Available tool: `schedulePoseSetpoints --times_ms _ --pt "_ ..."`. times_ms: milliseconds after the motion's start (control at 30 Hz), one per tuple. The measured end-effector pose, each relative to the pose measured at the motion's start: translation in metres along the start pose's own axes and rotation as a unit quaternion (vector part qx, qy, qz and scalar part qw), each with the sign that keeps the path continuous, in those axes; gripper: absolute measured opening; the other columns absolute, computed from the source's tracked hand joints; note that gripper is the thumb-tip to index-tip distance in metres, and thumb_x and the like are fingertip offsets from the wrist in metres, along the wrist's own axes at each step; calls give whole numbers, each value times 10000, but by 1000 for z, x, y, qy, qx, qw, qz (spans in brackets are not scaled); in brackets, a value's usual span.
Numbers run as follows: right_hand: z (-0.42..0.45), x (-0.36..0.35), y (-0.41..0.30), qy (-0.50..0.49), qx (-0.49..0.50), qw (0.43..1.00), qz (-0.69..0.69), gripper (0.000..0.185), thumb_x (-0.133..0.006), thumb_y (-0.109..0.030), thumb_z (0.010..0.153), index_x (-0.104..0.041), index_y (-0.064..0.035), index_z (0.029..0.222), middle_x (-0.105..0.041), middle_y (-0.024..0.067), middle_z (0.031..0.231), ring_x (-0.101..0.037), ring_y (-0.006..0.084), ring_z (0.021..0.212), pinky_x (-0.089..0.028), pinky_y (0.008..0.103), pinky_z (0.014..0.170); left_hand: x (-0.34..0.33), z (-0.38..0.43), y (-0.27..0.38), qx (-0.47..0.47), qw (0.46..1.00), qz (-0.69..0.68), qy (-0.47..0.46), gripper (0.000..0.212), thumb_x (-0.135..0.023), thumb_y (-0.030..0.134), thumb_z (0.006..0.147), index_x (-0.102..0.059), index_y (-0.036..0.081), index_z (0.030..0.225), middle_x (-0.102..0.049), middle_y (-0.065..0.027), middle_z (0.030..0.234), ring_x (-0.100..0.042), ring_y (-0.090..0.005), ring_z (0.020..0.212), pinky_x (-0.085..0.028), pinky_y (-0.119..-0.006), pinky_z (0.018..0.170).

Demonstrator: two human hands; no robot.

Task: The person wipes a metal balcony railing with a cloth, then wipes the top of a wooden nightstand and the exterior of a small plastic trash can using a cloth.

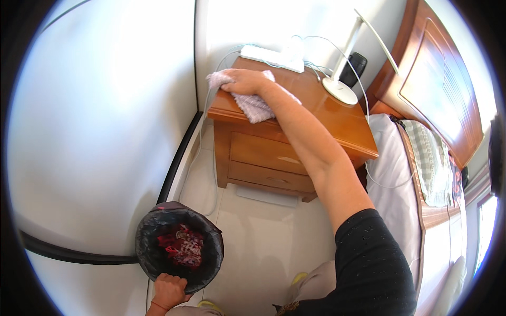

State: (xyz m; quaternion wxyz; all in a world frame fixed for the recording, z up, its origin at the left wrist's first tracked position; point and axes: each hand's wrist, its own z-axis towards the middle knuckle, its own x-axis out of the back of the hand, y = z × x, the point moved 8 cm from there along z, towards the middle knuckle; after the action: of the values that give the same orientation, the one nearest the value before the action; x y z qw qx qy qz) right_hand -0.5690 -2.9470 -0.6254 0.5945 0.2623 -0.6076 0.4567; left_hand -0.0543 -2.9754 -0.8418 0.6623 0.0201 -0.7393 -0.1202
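Observation:
My right hand (246, 81) presses a pale, fluffy cloth (255, 107) onto the top of a wooden nightstand (316, 114), at its left edge. Part of the cloth bunches past the fingers, and one corner hangs over the front edge. Down at the lower left, my left hand (169, 291) grips the near rim of a trash bin (149, 237) lined with a black bag. Inside the bin lies crumpled red and whitish rubbish (185, 247).
A white power strip (270, 58) with cables lies at the nightstand's back, near a white desk lamp (340, 91) and a black object (354, 69). The bed (389, 177) stands right, a white panel (99, 118) left. A cable (197, 154) trails to the floor.

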Motion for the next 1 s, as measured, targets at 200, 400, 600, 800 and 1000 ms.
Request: schedulePoseSetpoints --times_ms 200,400,600,800,1000 --pt "-56 0 -44 -9 46 999 -9 548 -522 -403 830 -513 -143 1312 -479 67 1384 -477 269 1232 -397 377 1002 -3 -2 1 4 1000 20 23 268 -769 331 515 -623 132 619 -569 -41 588 -579 -237 574 -432 -363 619" --pt "-133 10 -41 39 72 995 -54 531 -523 -345 856 -507 -88 1321 -497 61 1371 -450 217 1269 -371 343 1027 -7 -5 1 4 999 36 -1 260 -768 315 511 -630 148 655 -568 -40 620 -581 -232 607 -427 -363 615" --pt "-233 40 42 68 -91 992 -62 555 -573 -329 814 -510 -92 1312 -518 147 1330 -504 307 1202 -373 371 1031 -7 -8 2 -7 998 54 13 278 -764 331 524 -573 145 604 -552 -34 609 -569 -223 594 -429 -342 613" --pt "-345 75 124 124 -274 952 -66 584 -543 -382 829 -468 -144 1357 -578 179 1238 -547 338 1141 -401 386 991 -6 -6 3 -3 999 35 20 262 -768 293 510 -593 142 632 -544 -33 604 -557 -224 597 -410 -349 613" --pt "-327 72 140 97 -281 954 -40 579 -578 -342 813 -479 -142 1348 -590 179 1219 -561 329 1131 -409 369 974 3 -4 5 -13 998 22 50 288 -764 343 539 -563 142 588 -543 -26 579 -556 -211 557 -413 -336 597"
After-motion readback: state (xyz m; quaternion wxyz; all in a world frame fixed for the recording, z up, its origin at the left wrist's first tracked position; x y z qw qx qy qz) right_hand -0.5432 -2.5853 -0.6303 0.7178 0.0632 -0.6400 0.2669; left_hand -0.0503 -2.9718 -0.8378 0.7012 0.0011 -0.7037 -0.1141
